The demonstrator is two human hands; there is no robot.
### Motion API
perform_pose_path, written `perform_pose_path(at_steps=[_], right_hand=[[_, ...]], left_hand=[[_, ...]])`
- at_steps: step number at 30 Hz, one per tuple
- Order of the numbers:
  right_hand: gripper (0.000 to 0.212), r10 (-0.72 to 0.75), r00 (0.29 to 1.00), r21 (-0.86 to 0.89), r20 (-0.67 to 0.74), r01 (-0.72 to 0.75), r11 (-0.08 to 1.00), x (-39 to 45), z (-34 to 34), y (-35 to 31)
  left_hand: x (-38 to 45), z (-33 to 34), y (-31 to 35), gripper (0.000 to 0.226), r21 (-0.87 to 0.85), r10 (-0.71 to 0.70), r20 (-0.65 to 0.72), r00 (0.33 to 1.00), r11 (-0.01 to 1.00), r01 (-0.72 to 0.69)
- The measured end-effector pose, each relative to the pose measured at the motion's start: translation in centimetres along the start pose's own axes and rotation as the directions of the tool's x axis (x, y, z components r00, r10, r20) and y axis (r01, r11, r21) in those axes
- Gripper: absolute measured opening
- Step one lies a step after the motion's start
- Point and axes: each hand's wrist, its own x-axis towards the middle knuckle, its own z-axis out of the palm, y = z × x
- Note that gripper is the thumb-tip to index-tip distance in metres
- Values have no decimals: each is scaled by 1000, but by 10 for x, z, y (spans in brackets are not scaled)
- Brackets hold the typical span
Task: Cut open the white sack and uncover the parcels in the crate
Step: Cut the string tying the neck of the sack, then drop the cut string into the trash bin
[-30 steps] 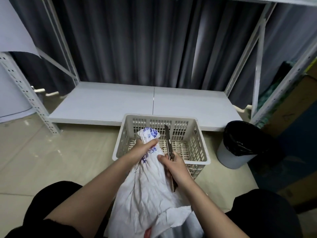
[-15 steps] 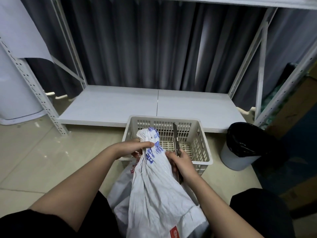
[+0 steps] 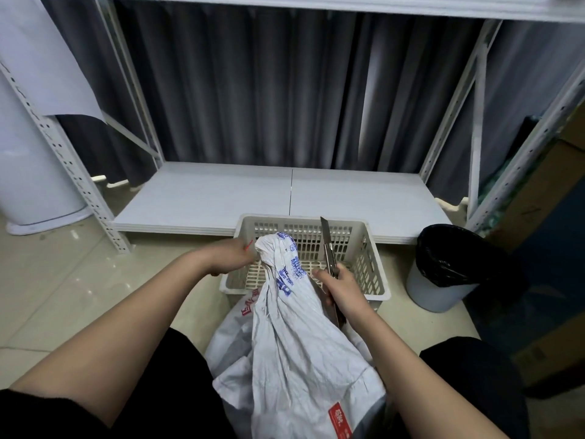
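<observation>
The left hand (image 3: 232,255) pinches the white sack (image 3: 294,327) at its gathered top over the crate (image 3: 370,255); the right hand (image 3: 343,288) grips a utility knife (image 3: 328,248), blade pointing up.

Crumpled white plastic sack (image 3: 304,353) with blue print near its gathered neck and a red label low on its front stands upright between the two hands, neck pinched at the left hand's fingertips, right hand touching its upper right side. Neck is bunched closed. Cream perforated plastic crate (image 3: 364,248) sits on the floor just beyond both hands, behind the sack's neck; visible slatted bottom bare.
</observation>
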Motion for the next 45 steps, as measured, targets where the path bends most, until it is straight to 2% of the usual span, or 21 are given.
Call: perform_pose_path(at_steps=[2, 4, 6, 10, 12, 14, 16, 20, 26, 32, 37, 40, 43, 45], right_hand=[[22, -9, 1000, -28, -6, 9, 1000, -1, -2, -1], [23, -17, 1000, -29, -15, 16, 999, -2, -5, -2], [20, -25, 999, -40, -24, 24, 999, -4, -10, -3], [8, -112, 991, -44, -73, 109, 993, -5, -22, -6], [13, -146, 980, -1, -136, 148, 989, -4, -29, -10], [18, -135, 977, 117, -165, 156, 981, -3, -37, -16], [19, -113, 980, 250, -163, 151, 956, -1, -48, -22], [20, -111, 975, 288, -194, 165, 943, 7, -76, -27], [15, -123, 961, 285, -247, 193, 939, 29, -133, -23], [15, -95, 945, 146, -312, 147, 978, 72, -194, 0], [16, -88, 889, 94, -449, 145, 985, 110, -235, 23], [19, -55, 843, 100, -535, 127, 987, 134, -258, 43], [17, 18, 809, 164, -587, 96, 982, 157, -286, 60], [16, 62, 754, 165, -654, 62, 984, 175, -306, 72]], left_hand=[[-3, -1, 10, 19, 63, 49, -44, 998, 997, -46], [-6, -1, 22, 18, 47, 115, -15, 993, 992, -114], [-6, 4, 34, 14, -65, 180, 12, 984, 982, -179], [6, 19, 61, 10, -264, 245, -32, 969, 933, -245], [13, 27, 79, 12, -509, 267, -17, 963, 827, -238], [21, 34, 100, 16, -742, 255, -40, 966, 640, -199], [33, 41, 124, 18, -845, 212, -76, 974, 505, -176], [61, 60, 165, 24, -925, 165, -87, 983, 354, -141], [111, 88, 228, 31, -1000, 73, 11, 997, 29, 9], [170, 114, 290, 31, -969, 53, 137, 989, -198, 145], [214, 143, 332, 27, -958, 99, 229, 968, -150, 242], [231, 155, 353, 44, -941, 156, 311, 938, -87, 327], [246, 169, 364, 58, -928, 150, 370, 917, 98, 359], [256, 177, 365, 63, -911, 107, 379, 919, 215, 351]])
